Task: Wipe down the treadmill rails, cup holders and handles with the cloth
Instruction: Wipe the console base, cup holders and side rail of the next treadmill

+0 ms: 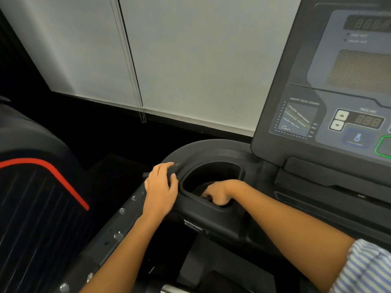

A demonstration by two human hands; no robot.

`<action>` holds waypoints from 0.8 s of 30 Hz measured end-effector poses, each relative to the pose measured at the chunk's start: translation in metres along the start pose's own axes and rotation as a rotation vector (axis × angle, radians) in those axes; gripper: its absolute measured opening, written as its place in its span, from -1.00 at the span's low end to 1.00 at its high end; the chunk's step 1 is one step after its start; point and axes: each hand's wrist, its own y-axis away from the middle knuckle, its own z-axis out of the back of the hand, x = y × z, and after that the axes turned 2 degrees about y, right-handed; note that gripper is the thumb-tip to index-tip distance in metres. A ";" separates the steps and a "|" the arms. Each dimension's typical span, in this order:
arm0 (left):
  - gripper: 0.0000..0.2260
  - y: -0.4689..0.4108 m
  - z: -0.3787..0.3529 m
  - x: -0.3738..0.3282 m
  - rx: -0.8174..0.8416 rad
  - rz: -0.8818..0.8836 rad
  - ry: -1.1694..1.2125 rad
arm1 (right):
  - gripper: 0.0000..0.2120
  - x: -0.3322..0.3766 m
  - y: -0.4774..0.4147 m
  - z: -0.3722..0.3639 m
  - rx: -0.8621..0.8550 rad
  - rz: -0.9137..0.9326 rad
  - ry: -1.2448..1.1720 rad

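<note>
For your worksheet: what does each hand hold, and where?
Left hand holds nothing, resting on the cup holder rim. Right hand curls inside it; hold unclear.

Head camera looks steeply down, close above the cup holder.

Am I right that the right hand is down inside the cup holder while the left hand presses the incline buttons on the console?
Not quite. The head view shows the left hand resting on the outer rim of the cup holder, away from the console; the right hand is indeed down inside the cup holder.
</note>
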 end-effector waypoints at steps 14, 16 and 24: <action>-0.75 0.009 0.026 -0.032 0.146 0.027 0.457 | -0.72 0.049 0.045 0.006 -0.359 0.516 -1.578; -0.70 0.008 0.027 -0.028 0.104 -0.027 0.422 | -0.63 0.050 0.045 0.001 -0.251 0.558 -1.643; -0.58 -0.031 0.003 0.017 0.020 -0.233 -0.328 | -0.69 0.029 0.015 -0.001 -0.931 0.012 -0.793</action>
